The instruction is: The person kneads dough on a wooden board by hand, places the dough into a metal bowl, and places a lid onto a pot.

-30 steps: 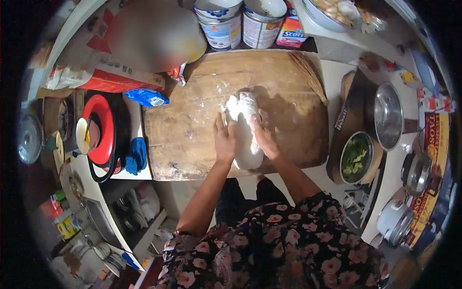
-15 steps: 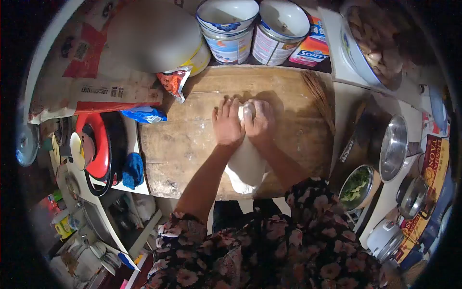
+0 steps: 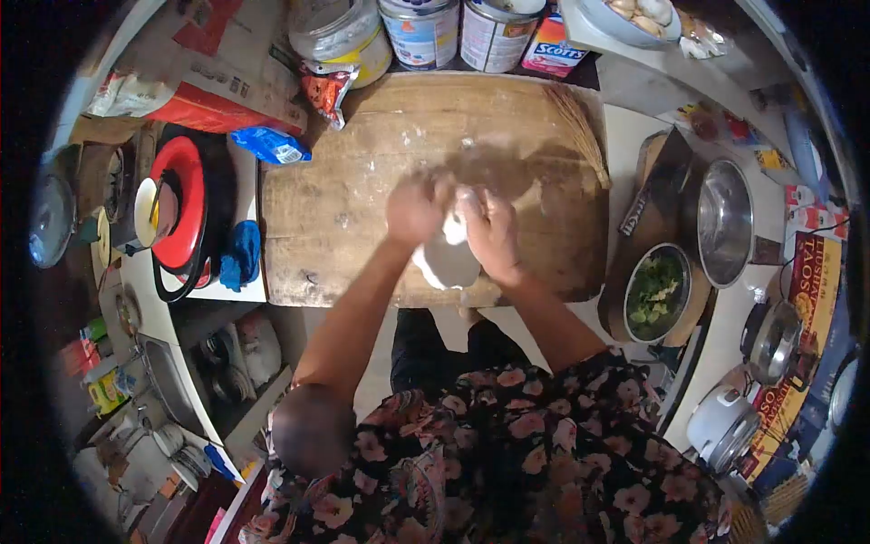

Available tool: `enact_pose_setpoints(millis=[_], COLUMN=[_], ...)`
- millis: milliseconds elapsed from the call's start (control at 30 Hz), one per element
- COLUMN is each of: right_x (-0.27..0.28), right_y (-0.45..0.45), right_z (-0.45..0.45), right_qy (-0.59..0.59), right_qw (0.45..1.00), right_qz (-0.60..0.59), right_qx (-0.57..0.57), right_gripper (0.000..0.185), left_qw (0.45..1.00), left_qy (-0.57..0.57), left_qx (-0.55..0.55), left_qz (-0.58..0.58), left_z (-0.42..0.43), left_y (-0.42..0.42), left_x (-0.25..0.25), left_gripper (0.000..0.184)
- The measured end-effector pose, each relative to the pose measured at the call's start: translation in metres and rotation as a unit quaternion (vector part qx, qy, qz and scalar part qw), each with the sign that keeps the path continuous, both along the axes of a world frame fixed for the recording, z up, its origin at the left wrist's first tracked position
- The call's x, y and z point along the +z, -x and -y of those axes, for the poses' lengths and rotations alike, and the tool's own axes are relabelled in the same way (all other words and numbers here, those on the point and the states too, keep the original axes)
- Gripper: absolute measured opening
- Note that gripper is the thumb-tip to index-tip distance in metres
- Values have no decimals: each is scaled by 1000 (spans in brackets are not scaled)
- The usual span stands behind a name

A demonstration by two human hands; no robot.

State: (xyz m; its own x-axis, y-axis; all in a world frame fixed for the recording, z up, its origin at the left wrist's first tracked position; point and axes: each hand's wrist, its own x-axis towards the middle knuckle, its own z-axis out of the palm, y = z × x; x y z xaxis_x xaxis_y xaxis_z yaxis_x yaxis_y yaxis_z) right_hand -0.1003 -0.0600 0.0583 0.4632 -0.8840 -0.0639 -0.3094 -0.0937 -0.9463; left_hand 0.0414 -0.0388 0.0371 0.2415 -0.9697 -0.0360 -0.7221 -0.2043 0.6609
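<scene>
A pale lump of dough (image 3: 450,263) lies near the front edge of the wooden board (image 3: 317,245), its far end raised between my hands. My left hand (image 3: 417,210), blurred by motion, is curled closed at the dough's far left side. On the other side my right hand (image 3: 492,236) grips the same end, thumb up along the dough. The fingertips of both hands are partly hidden. White flour smudges mark the board around them.
A straw brush (image 3: 580,136) lies along the board's right edge. Tins (image 3: 419,36) and a red packet (image 3: 328,93) line the back. At left are a blue packet (image 3: 270,145) and a red-rimmed pot (image 3: 177,195); at right, a bowl of greens (image 3: 657,290) and a steel basin (image 3: 725,222).
My hands have gone from pressing flat on the dough to gripping its far end and lifting it. The dough looks shorter. The camera view has shifted, showing more of the floor.
</scene>
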Motion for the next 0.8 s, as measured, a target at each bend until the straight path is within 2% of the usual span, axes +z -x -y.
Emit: enact_pose_setpoints(millis=[67,100,133,200,233,300,400,633,733,800], right_x=[-2,-2,-4,-23,-31,-42,-56,-88,-105,-102], right_y=[-8,-15,-12,0,1,-2,-18,-65,-69,-68], right_z=[-9,-15,-17,-15,-16,-11,21,101,116,111], right_qy=[79,170,224,320,316,317,309,353,379,394], right_qw=[987,972,966,947,948,945,946,916,908,893], right_qz=[-1,-66,-108,-26,-30,-74,-88,-140,-141,-184], right_qx=[-143,-149,-69,-20,-16,-38,-46,-130,-106,-117], right_gripper=[18,20,30,41,41,48,48,32,30,31], left_qw=[988,989,991,985,978,978,980,979,978,976], left_qy=[105,99,87,126,166,161,147,133,138,146], left_qx=[-41,-18,6,9,7,4,0,38,48,53], left_qz=[102,105,105,117,126,134,135,151,150,152], left_z=[-30,-39,-48,-58,-58,-44,-14,70,79,82], left_y=[17,28,37,41,43,38,19,-24,-25,-29], left_x=[-20,-18,-17,-30,-34,-39,-45,-64,-70,-70], left_gripper=[46,46,46,45,44,45,46,45,46,48])
